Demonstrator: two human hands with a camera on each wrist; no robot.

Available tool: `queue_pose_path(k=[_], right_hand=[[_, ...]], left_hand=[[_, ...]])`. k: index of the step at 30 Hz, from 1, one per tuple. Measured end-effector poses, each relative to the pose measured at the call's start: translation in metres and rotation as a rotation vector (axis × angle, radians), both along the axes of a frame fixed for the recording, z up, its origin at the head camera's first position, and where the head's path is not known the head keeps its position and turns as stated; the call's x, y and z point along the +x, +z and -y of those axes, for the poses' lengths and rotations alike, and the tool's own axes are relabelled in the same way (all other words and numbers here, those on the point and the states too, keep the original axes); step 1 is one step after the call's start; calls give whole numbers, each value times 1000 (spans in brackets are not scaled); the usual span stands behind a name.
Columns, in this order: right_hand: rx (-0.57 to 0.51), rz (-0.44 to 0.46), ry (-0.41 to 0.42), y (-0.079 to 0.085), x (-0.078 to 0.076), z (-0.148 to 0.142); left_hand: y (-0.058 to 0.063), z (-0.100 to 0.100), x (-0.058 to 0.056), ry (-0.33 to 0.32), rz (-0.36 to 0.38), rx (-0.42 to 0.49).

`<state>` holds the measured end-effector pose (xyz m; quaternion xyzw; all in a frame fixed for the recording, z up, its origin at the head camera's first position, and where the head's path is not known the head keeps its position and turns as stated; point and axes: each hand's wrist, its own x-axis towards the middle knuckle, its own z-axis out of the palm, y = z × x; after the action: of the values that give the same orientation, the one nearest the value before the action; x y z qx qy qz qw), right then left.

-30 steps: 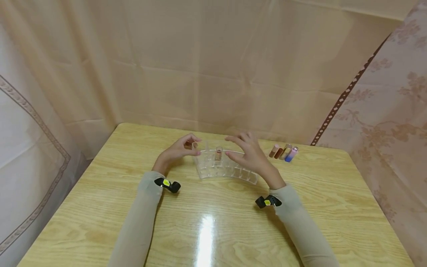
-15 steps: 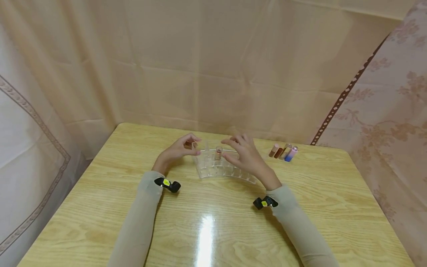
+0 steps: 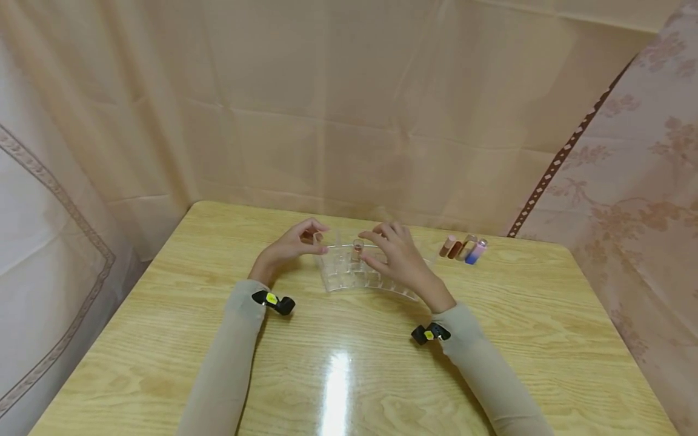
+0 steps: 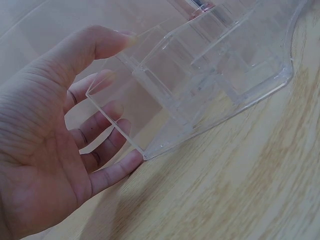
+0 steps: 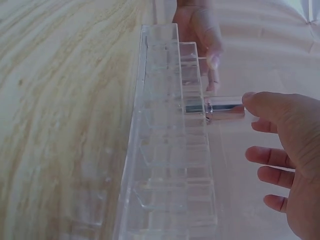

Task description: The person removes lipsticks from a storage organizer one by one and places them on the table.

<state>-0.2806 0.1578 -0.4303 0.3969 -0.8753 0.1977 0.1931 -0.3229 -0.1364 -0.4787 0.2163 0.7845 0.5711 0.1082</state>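
Observation:
A clear, curved, tiered lipstick organizer (image 3: 340,280) stands on the table, its compartments stepping up toward the back. At its left end, my left hand (image 3: 294,240) grips the side wall; in the left wrist view the thumb lies over the top edge and the fingers show through the clear plastic. One lipstick (image 3: 357,248) with a clear cap and pinkish body stands upright in a back-row compartment. My right hand (image 3: 400,257) is beside it, thumb and forefinger apart; in the right wrist view the thumb (image 5: 260,103) is right at the lipstick's top end, the other fingers spread.
Several more tubes lie side by side to the right of the organizer, among them a brown lipstick (image 3: 455,250) and a pink-and-blue one (image 3: 476,251). Behind the wooden table (image 3: 305,363) hangs a beige curtain (image 3: 262,133).
My right hand has moved left across the organizer until its thumb and forefinger are at the standing lipstick. The left hand and the organizer have stayed in place.

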Motion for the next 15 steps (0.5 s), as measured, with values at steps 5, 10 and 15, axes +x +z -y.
queue_pose_path(k=[5, 10, 15], right_hand=[[13, 20, -16, -4, -1, 1], [39, 61, -41, -6, 0, 2], [59, 91, -54, -8, 0, 3]], left_hand=[[0, 0, 1, 2, -6, 5], [0, 0, 2, 9, -1, 5], [0, 1, 3, 8, -1, 8]])
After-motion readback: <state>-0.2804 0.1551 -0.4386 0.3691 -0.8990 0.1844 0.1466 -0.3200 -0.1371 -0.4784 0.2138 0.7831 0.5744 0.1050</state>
